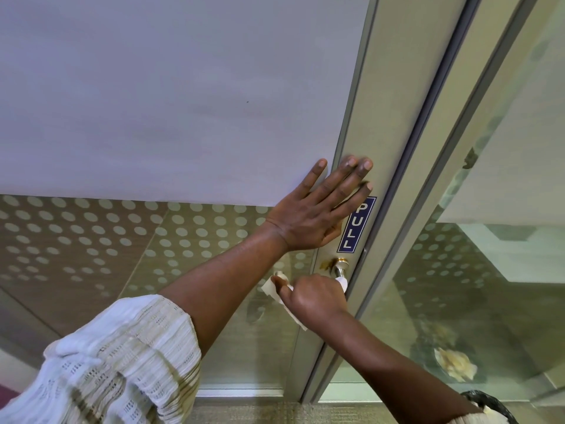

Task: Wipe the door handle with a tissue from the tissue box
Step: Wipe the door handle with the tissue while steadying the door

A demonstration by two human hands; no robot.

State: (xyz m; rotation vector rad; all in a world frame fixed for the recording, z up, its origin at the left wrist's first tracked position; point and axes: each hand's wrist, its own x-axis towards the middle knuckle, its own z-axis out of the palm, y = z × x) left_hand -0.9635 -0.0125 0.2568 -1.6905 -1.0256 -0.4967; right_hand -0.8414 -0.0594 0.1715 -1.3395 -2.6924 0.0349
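Note:
A metal door handle (340, 267) sticks out of the door's grey frame (394, 123) just below a blue PULL sticker (357, 224). My right hand (315, 296) is closed around the handle's lower part with a white tissue (276, 290) wrapped under the fingers; tissue ends stick out to the left and at the top right. My left hand (318, 209) lies flat against the door above the handle, fingers spread, touching the frame and the frosted glass. The tissue box is out of view.
The door has frosted white glass (171, 93) above and dotted clear glass (107, 240) below. A second glass panel (489, 270) stands to the right of the frame. A black bin edge (489, 405) shows at the bottom right.

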